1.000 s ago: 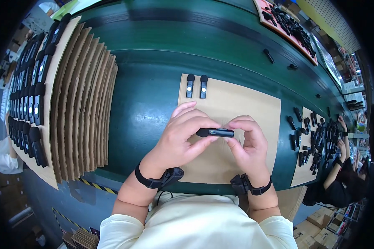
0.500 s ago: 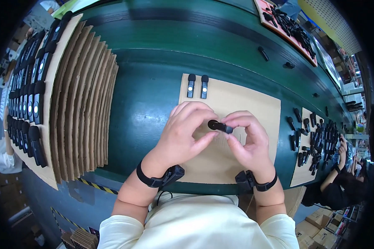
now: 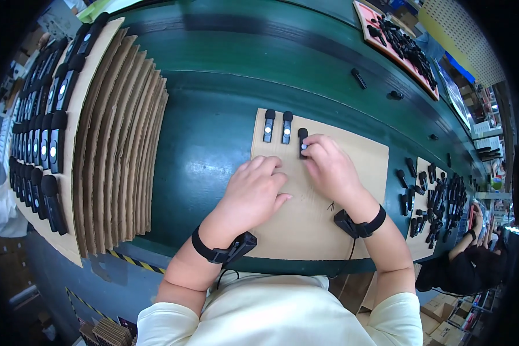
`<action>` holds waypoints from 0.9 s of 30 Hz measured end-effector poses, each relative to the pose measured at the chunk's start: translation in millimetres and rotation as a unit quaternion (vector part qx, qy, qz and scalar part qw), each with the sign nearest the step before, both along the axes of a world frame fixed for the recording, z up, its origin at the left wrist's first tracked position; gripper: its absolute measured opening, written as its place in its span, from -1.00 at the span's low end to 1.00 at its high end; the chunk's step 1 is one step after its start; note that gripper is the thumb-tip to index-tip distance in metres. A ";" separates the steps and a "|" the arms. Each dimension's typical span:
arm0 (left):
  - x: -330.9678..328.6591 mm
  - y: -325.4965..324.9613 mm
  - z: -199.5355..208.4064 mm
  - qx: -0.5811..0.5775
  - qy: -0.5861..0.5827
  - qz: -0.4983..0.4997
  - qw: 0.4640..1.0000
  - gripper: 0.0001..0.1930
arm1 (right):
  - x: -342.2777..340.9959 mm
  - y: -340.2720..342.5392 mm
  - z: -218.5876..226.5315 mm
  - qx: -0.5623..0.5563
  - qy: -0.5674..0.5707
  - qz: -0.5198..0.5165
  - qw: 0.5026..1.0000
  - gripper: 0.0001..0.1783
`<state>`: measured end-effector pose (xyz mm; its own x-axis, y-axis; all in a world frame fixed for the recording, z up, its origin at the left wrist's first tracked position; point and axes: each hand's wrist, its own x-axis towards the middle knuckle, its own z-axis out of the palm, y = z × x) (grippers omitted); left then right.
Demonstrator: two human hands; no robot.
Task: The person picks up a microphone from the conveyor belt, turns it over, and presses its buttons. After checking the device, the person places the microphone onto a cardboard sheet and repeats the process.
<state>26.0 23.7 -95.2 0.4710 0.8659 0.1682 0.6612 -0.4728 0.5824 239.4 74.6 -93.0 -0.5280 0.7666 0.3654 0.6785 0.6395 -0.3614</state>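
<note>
My right hand [image 3: 331, 170] pinches a small black clip-on microphone [image 3: 303, 137] with a foam tip and a pale round spot on its body. That microphone is at the upper part of a cardboard sheet [image 3: 294, 230], its foam tip pointing away from me. Two matching microphones, one [image 3: 269, 126] at the sheet's far left corner and another [image 3: 287, 127] just right of it, lie side by side to the left of the held one. My left hand [image 3: 254, 193] rests over the sheet's left part, fingers loosely bent, thumb apart, holding nothing.
At left stands a tall stack of cardboard sheets [image 3: 121, 150], its top covered with rows of microphones [image 3: 53, 144]. Another cardboard piece [image 3: 424, 199] on the right bears a heap of black microphones. A pink tray [image 3: 366, 20] of black parts sits far right. A co-worker [image 3: 473, 265] is at right.
The microphone has gone from between both hands to the sheet's upper part, beside the other two, in my right hand. My left hand has let go of it and drawn back.
</note>
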 end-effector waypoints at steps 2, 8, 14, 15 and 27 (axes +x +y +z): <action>-0.6 0.1 2.8 -0.020 0.003 -0.002 1.000 -0.70 | -3.9 -4.6 2.5 -0.015 -0.014 0.012 1.000 -0.77; -0.5 0.1 4.0 -0.017 0.003 -0.003 1.000 -0.70 | -5.4 7.8 -1.3 -0.015 -0.020 -0.007 1.000 -0.81; 1.4 1.8 4.3 -0.020 0.005 -0.007 1.000 -0.70 | -0.9 24.2 -1.4 -0.013 -0.018 -0.014 1.000 -0.81; 1.5 2.1 4.4 -0.019 0.003 -0.010 1.000 -0.70 | 1.0 27.4 0.2 -0.011 -0.020 -0.017 1.000 -0.81; -0.6 1.4 5.7 -0.026 0.001 0.001 1.000 -0.70 | 84.3 170.8 -24.5 0.035 0.007 -0.230 0.973 -0.73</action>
